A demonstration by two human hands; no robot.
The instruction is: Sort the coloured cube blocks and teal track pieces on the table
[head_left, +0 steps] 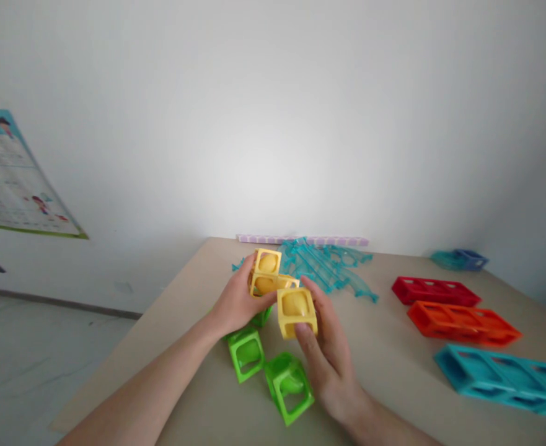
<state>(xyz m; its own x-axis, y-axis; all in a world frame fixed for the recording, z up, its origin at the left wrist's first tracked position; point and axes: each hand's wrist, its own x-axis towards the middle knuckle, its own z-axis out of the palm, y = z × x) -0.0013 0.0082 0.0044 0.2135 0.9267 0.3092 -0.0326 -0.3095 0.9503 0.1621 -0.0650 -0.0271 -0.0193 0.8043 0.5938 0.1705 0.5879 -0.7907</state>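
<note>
My left hand (238, 300) is closed around a yellow open-sided cube (267, 262) with a rounded bulge inside; another yellow piece (287, 282) shows beside it, partly hidden. Between the thumb and fingers of my right hand (326, 356) is a second yellow cube (296, 305), tilted toward me. The held pieces are close together above the table, and I cannot tell whether they are joined. Below them lie green cubes of the same kind, one green cube (246, 353) under my left wrist and another green cube (289, 387) beside my right hand. More green shows behind my left hand.
On the table (375, 396), a red row of cubes (435, 291), an orange row (463, 323) and a blue row (505, 376) lie at the right. Translucent teal pieces (321, 266) spread behind my hands. A dark blue cube (471, 259) stands at the back right, near the wall.
</note>
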